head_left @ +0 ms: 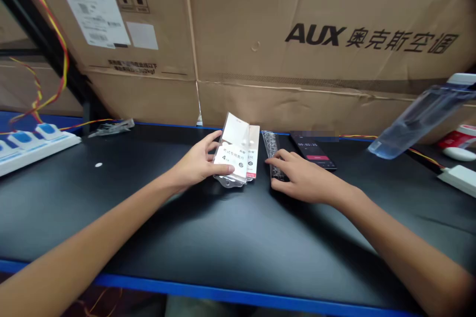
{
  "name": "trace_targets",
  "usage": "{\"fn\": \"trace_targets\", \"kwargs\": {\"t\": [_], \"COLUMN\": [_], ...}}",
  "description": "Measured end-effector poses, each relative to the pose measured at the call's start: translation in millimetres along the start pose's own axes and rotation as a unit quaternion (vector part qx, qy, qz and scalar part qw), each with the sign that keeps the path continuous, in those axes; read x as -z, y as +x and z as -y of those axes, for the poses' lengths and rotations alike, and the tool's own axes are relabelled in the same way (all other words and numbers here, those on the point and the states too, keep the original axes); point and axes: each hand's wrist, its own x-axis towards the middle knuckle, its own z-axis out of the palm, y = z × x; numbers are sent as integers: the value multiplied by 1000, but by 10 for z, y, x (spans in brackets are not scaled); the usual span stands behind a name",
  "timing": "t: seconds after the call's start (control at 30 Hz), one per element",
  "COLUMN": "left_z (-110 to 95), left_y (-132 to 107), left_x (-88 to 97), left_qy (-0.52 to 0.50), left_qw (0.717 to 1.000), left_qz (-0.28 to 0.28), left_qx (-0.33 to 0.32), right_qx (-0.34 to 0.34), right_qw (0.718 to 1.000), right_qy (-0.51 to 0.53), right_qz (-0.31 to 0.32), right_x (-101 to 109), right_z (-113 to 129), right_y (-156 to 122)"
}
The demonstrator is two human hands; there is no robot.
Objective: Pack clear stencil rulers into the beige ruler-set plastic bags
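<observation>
My left hand [197, 161] grips a clear plastic packet with a white printed card [232, 153], lifted slightly off the black table [208, 237]. Under and beside that packet lies a second packet with a white card and a red strip [253, 156]. My right hand [297, 176] rests with fingers stretched flat on a narrow clear bubble-textured strip [270, 146] lying on the table. Just right of that strip a black phone [312, 151] lies face up, its screen showing a timer and a red button.
Large brown cardboard boxes [320, 44] stand along the table's back edge. A white power strip with blue switches [29, 143] lies at the left, with red and yellow wires. A clear plastic bottle [416, 121] leans at the right, near a white adapter [459, 178] and a white mouse [459, 153].
</observation>
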Motion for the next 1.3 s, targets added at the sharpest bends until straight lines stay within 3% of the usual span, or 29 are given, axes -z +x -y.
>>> {"fn": "trace_targets", "kwargs": {"t": [0.1, 0.2, 0.37, 0.53, 0.87, 1.07, 1.3], "left_z": [35, 98, 125, 121, 131, 114, 137], "left_y": [11, 27, 26, 25, 30, 9, 10], "left_x": [-49, -84, -43, 8, 25, 33, 40], "left_qy": [6, 97, 290, 377, 392, 407, 412], "left_qw": [1000, 994, 954, 921, 904, 902, 905], "left_qz": [-24, -44, -49, -33, -31, 21, 22], "left_qx": [-11, -20, -49, -93, -169, -144, -108], "right_qx": [-3, -4, -6, -6, -6, -3, -1], "right_qw": [1000, 1000, 1000, 1000, 1000, 1000, 1000], "right_qy": [-1, 1, 0, 5, 10, 13, 11], "right_qz": [-1, 1, 3, -2, 4, 0, 0], "right_x": [-1, 3, 12, 4, 12, 6, -9], "right_z": [4, 5, 15, 10, -2, -8, -6], "right_y": [-1, -1, 0, -3, 0, 6, -4]}}
